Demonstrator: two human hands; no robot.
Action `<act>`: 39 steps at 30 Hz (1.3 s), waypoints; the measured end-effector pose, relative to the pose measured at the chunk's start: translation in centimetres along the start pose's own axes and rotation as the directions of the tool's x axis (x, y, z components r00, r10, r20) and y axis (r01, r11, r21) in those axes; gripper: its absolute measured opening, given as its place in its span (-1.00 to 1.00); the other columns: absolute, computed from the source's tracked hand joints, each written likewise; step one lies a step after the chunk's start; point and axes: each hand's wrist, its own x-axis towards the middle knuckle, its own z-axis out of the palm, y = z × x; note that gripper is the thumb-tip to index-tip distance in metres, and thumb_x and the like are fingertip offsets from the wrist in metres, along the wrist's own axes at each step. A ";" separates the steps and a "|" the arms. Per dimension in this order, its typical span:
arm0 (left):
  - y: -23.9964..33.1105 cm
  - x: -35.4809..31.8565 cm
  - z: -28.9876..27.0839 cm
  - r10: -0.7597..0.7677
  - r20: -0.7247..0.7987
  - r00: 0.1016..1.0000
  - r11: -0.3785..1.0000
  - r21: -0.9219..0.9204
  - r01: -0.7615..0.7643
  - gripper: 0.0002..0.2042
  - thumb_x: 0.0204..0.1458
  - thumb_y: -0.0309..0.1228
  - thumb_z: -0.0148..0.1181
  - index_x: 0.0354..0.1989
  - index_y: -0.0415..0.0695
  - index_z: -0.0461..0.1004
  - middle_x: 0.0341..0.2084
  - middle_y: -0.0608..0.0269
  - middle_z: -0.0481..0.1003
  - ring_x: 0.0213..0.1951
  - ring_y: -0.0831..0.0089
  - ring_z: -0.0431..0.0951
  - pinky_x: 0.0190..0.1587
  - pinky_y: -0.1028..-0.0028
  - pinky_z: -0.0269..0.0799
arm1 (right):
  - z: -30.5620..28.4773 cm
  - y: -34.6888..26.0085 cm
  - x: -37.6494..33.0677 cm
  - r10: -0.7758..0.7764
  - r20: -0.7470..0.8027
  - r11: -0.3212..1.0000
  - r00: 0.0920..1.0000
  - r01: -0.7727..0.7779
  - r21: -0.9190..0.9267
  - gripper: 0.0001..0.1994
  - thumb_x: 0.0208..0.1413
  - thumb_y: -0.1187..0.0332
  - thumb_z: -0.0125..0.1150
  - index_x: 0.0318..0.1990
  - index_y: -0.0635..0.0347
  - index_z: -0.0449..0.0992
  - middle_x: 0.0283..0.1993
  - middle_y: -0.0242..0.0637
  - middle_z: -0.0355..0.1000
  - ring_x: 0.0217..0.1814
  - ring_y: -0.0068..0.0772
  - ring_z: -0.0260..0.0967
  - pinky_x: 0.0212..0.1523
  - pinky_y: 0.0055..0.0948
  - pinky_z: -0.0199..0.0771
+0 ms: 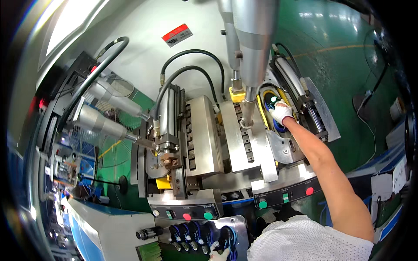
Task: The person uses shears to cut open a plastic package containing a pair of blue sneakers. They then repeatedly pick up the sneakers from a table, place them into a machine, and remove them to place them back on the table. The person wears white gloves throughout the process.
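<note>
My right hand (281, 112), in a white glove, reaches into the right station of a metal press. Its fingers are closed on a dark shoe (271, 98) with blue edges, which sits in the station's yellow-edged holder (262, 112). At the lower edge my left hand (219, 255), also gloved, is partly cut off by the picture. Its fingers are bent against a dark shoe with blue trim (228, 238) on a metal tray (241, 224). Several similar dark shoes (194, 232) stand in a row to its left, with metal parts at their near ends.
Silver cylinders (257, 48) hang over the press's steel blocks (204, 135). Black hoses (191, 69) arch behind. Green and red buttons line the left front panel (198, 208) and right front panel (287, 193). A fan stand (363, 104) is on the green floor at right.
</note>
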 end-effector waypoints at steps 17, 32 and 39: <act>-7.6 14.5 17.0 0.079 -0.516 0.853 0.892 -0.345 -0.292 -0.21 0.10 -0.08 0.29 0.38 -0.21 0.04 0.21 -0.25 0.29 0.20 -0.22 0.39 0.17 -0.06 0.34 | -3.5 -9.6 -39.1 -0.705 0.115 0.709 0.700 0.695 0.122 -0.13 0.12 0.47 0.28 0.53 0.32 -0.09 0.58 0.19 -0.12 0.64 0.10 -0.16 0.58 -0.11 -0.10; -18.4 15.9 4.2 0.232 -0.664 0.711 0.735 -0.359 -0.575 -0.32 0.01 -0.30 0.41 0.31 -0.25 0.28 0.23 -0.19 0.37 0.27 -0.12 0.37 0.32 0.13 0.29 | 12.0 -21.9 -61.5 -0.224 0.762 0.973 0.608 0.097 0.209 0.09 -0.09 -0.17 0.42 0.43 0.48 0.11 0.32 0.26 0.31 0.42 0.18 0.24 0.46 -0.16 0.14; -15.7 17.0 4.1 0.159 -0.462 0.872 0.874 -0.345 -0.342 -0.27 -0.06 -0.23 0.43 0.31 -0.18 0.29 0.12 -0.06 0.52 0.14 0.01 0.53 0.18 0.10 0.38 | 16.6 -22.6 -62.9 0.020 0.713 0.936 0.701 -0.265 0.234 -0.27 -0.01 0.03 0.29 0.33 0.16 0.35 0.40 0.18 0.24 0.38 0.18 0.28 0.40 -0.07 0.22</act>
